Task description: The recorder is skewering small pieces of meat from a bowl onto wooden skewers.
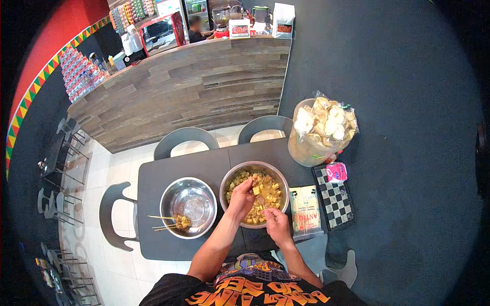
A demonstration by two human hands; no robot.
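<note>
Both hands are over a steel bowl point(285, 179) of yellow, sauce-coated cubes point(272, 191), perhaps marinated meat. My left hand point(242, 198) is above the bowl's left half, fingertips pinched at a yellow cube point(256, 189). My right hand point(278, 225), at the near right rim, pinches a thin stick, likely a bamboo skewer point(264, 208), its tip pointing toward the left fingers. Whether the tip is in the cube is too small to tell. Left of them, a second steel bowl point(199, 187) holds loaded skewers point(183, 222), their bare ends sticking out over its left rim.
A plastic pack of skewers point(305, 208) lies right of the bowl, beside a checkered board point(334, 201) with a pink packet point(336, 172) on it. Behind stands a plastic tub point(300, 147) with bagged crackers point(325, 118). Chairs point(115, 218) surround the dark table point(153, 183); a person point(197, 30) is behind the counter.
</note>
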